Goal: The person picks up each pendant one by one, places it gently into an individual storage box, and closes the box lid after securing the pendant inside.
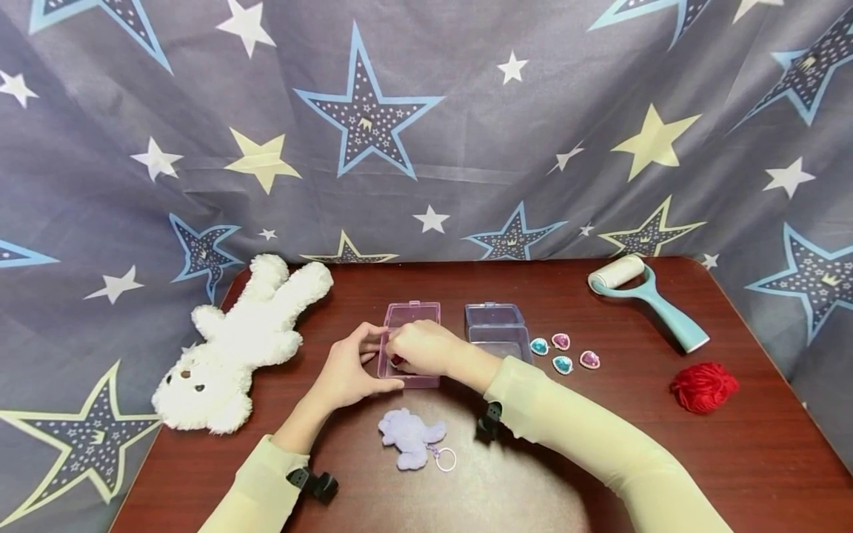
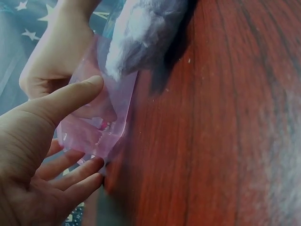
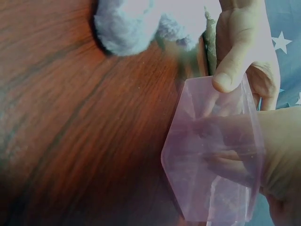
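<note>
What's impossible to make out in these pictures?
Head view: the right hand covers much of the inside of the pink plastic box.
Left wrist view: the pink gem by that hand is blurred behind the box wall; whether it is held is unclear.
Head view: the right sleeve hides part of the blue-tinted plastic box.
Right wrist view: the top edge crops the lilac plush.

The left box [image 1: 413,313] is pink, the right box [image 1: 497,331] bluish. The tabletop [image 1: 720,466] is reddish brown. The grey cloth [image 1: 460,148] has star pattern.
</note>
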Motion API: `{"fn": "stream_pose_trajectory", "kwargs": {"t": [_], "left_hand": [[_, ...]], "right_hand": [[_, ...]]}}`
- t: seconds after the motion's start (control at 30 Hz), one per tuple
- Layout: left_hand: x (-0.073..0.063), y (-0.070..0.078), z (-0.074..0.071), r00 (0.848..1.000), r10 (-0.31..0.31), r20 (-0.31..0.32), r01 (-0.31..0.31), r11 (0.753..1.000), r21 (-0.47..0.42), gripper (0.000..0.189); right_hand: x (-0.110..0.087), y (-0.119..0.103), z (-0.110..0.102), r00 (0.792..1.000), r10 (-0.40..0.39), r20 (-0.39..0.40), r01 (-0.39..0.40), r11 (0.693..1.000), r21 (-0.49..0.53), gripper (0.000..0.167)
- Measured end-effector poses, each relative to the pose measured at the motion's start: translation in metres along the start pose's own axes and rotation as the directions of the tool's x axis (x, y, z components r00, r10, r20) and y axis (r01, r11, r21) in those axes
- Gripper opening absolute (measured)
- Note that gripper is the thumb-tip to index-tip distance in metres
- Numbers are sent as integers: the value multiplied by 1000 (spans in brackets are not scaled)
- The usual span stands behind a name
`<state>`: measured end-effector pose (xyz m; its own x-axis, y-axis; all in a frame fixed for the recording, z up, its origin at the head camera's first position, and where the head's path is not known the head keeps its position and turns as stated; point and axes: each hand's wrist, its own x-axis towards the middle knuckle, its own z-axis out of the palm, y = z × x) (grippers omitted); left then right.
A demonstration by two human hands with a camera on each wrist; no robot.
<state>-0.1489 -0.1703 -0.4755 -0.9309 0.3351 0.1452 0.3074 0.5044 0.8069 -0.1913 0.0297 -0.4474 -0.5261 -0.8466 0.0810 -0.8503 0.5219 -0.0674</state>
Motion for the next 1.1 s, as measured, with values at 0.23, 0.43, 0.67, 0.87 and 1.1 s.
{"fn": "stream_pose_trajectory", "kwargs": {"t": [0.23,0.43,0.67,0.87,1.1], "left_hand": [[0,0,1,1000,-10,7,10,1000,-24,82],[0,-2,1,1000,-8,10,8,1000,-27,82],[0,-1,1,1000,-11,10,12,1000,-24,82],[0,0,1,1000,-8,6,9,999,-32,82],[-1,0,1,1000,-6,5,6,999,-36,82]], "right_hand": [[1,-1,2,1000,17,6,-18,1000,21,7],[2,-1,3,999,45,26,-46,998,49,6],[3,0,6,999,48,24,-50,997,57,7],[4,0,6,999,36,2,-36,997,75,9],[4,1,7,999,47,17,-48,994,95,8]]}}
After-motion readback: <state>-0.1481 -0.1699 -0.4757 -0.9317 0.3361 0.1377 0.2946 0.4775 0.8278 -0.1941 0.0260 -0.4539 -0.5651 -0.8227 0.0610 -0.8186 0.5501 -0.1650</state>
